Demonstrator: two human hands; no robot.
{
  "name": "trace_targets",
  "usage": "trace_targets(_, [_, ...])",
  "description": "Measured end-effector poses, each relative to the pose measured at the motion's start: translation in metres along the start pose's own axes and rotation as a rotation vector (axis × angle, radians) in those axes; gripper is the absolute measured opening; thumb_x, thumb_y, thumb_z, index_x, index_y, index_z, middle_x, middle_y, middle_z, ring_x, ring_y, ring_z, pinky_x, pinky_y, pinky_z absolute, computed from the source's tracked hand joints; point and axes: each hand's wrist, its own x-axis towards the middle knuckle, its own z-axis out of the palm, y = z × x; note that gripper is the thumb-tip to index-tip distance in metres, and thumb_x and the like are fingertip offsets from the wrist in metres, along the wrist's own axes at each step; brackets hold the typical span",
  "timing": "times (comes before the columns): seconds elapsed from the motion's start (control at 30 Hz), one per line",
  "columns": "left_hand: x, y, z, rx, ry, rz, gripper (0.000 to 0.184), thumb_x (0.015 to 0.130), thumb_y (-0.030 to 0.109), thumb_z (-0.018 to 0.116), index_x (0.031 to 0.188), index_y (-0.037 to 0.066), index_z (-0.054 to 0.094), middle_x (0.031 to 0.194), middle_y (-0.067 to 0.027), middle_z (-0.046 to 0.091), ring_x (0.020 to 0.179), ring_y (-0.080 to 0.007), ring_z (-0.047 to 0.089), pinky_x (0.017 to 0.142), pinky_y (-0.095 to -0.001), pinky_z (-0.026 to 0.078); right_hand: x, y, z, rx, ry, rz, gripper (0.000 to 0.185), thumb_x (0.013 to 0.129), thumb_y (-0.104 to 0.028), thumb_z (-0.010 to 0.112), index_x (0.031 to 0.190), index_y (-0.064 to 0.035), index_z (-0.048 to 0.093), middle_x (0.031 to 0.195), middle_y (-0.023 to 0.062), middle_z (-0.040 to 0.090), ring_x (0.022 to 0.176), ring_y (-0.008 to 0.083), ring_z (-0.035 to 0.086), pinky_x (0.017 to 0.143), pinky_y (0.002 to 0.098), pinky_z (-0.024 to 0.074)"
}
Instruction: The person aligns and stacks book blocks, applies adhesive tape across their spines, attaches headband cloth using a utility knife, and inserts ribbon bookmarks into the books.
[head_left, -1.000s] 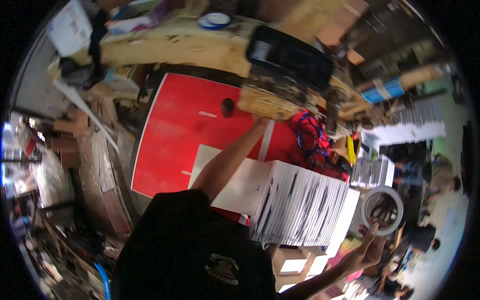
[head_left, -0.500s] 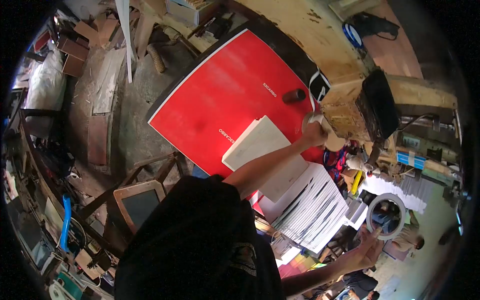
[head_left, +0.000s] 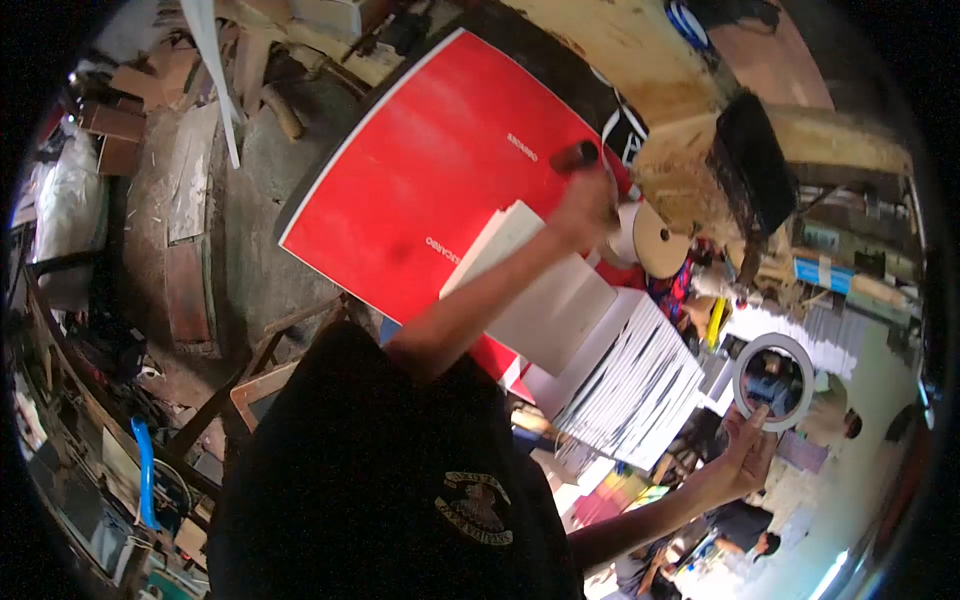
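My right hand (head_left: 748, 455) is closed on the lower edge of a round pale-grey frame (head_left: 740, 385). One fingertip lies over its rim. Dark shapes show inside the ring; whether it is open or mirrored I cannot tell. My left hand (head_left: 588, 205) is smeared by motion over the red board (head_left: 400, 190), right beside a dark brown cylinder (head_left: 572, 158). Its fingers are too blurred to show a hold on it. A pale round disc (head_left: 662, 240) with a dark centre is close to this hand. Beneath my left forearm lies a cream-coloured block (head_left: 560, 310).
Stacked white sheets or strips (head_left: 635, 385) stand beside the block. A worn yellowish machine body (head_left: 690, 170) with a black box (head_left: 755, 175) rises past the red board. A wooden frame (head_left: 265, 385) is near my body. Other people (head_left: 740, 525) are in the background.
My left hand has moved from beside the pale disc toward the dark brown cylinder, uncovering the disc. My right hand still holds the round frame. The whole view has shifted slightly.
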Motion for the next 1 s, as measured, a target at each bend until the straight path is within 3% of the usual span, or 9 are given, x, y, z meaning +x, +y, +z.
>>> trace_targets(0.03, [-0.008, 0.02, -0.048, -0.138, 0.349, -0.017, 0.031, 0.068, 0.028, 0.079, 0.079, 0.001, 0.071, 0.082, -0.024, 0.067, 0.077, -0.0391, 0.067, 0.065, -0.0488, 0.052, -0.002, 0.01, -0.006, -0.016, -0.021, 0.024, 0.032, 0.097, -0.025, 0.068, 0.108, 0.0051, 0.069, 0.093, 0.0112, 0.071, 0.076, 0.0141, 0.066, 0.071, 0.0259, 0.0531])
trace_targets(0.13, [0.03, -0.058, -0.075, -0.032, 0.261, -0.071, 0.026, 0.075, 0.019, 0.067, 0.095, 0.001, 0.067, 0.082, -0.0222, 0.068, 0.074, -0.0404, 0.066, 0.065, -0.0493, 0.052, -0.011, 0.032, -0.016, 0.017, -0.053, 0.092, 0.027, 0.098, -0.017, 0.066, 0.115, 0.0036, 0.066, 0.091, 0.0067, 0.071, 0.075, 0.0113, 0.066, 0.068, 0.023, 0.0527])
trace_targets(0.17, [0.062, -0.103, -0.059, 0.086, 0.488, 0.14, 0.013, 0.072, 0.015, 0.068, 0.078, 0.004, 0.068, 0.071, -0.0194, 0.064, 0.071, -0.0416, 0.064, 0.065, -0.049, 0.053, -0.009, 0.039, -0.019, 0.015, -0.053, 0.104, 0.027, 0.098, -0.016, 0.066, 0.116, 0.0033, 0.066, 0.091, 0.0059, 0.071, 0.074, 0.0105, 0.066, 0.067, 0.0226, 0.0527])
trace_targets(0.23, [0.112, -0.145, -0.05, 0.147, 0.35, 0.038, 0.045, 0.078, 0.023, 0.071, 0.115, 0.0, 0.059, 0.107, -0.0217, 0.066, 0.102, -0.0448, 0.06, 0.087, -0.0527, 0.05, -0.001, 0.046, -0.017, 0.085, -0.046, 0.112, 0.025, 0.097, -0.011, 0.066, 0.117, 0.0034, 0.064, 0.091, 0.0053, 0.071, 0.075, 0.0099, 0.067, 0.067, 0.0231, 0.0544])
trace_targets(0.3, [0.165, -0.199, -0.03, 0.328, 0.379, 0.48, 0.055, 0.082, 0.027, 0.07, 0.127, 0.001, 0.052, 0.123, -0.022, 0.061, 0.114, -0.0451, 0.055, 0.093, -0.0525, 0.047, 0.009, 0.045, -0.014, 0.112, 0.015, 0.123, 0.022, 0.097, -0.008, 0.065, 0.116, 0.0036, 0.064, 0.091, 0.0058, 0.071, 0.078, 0.0111, 0.068, 0.069, 0.0249, 0.0574])
trace_targets(0.37, [0.181, -0.182, -0.032, 0.586, 0.385, 0.476, 0.05, 0.084, 0.024, 0.069, 0.127, 0.002, 0.054, 0.129, -0.0219, 0.059, 0.116, -0.0418, 0.056, 0.091, -0.0523, 0.048, 0.021, 0.04, -0.015, 0.099, 0.026, 0.098, 0.021, 0.097, -0.007, 0.064, 0.115, 0.0043, 0.064, 0.092, 0.0068, 0.071, 0.08, 0.0121, 0.069, 0.07, 0.0264, 0.0595])
trace_targets(0.8, [0.244, -0.158, -0.009, 0.683, 0.027, 0.232, 0.036, 0.089, 0.021, 0.068, 0.118, 0.003, 0.058, 0.112, -0.0179, 0.065, 0.104, -0.0334, 0.061, 0.085, -0.0476, 0.048, 0.082, 0.068, 0.025, 0.333, -0.036, 0.326, 0.025, 0.096, -0.01, 0.067, 0.114, 0.0062, 0.064, 0.089, 0.0095, 0.07, 0.071, 0.0131, 0.068, 0.065, 0.0253, 0.0578])
trace_targets(0.87, [0.242, -0.161, -0.013, 0.636, 0.015, 0.244, 0.034, 0.09, 0.021, 0.068, 0.117, 0.003, 0.059, 0.109, -0.0173, 0.066, 0.102, -0.0321, 0.062, 0.084, -0.0469, 0.048, 0.097, 0.091, 0.047, 0.546, -0.055, 0.267, 0.029, 0.096, -0.016, 0.067, 0.114, 0.0068, 0.063, 0.091, 0.0101, 0.068, 0.076, 0.0146, 0.069, 0.066, 0.028, 0.0593])
trace_targets(1.0, [0.203, -0.171, -0.036, 0.463, 0.044, 0.294, 0.029, 0.091, 0.02, 0.067, 0.114, 0.003, 0.06, 0.104, -0.016, 0.068, 0.098, -0.0295, 0.064, 0.082, -0.0454, 0.048, 0.13, 0.118, 0.091, 0.836, -0.072, 0.518, 0.035, 0.094, -0.02, 0.071, 0.115, 0.0063, 0.064, 0.098, 0.0105, 0.068, 0.074, 0.0178, 0.069, 0.07, 0.031, 0.0605])
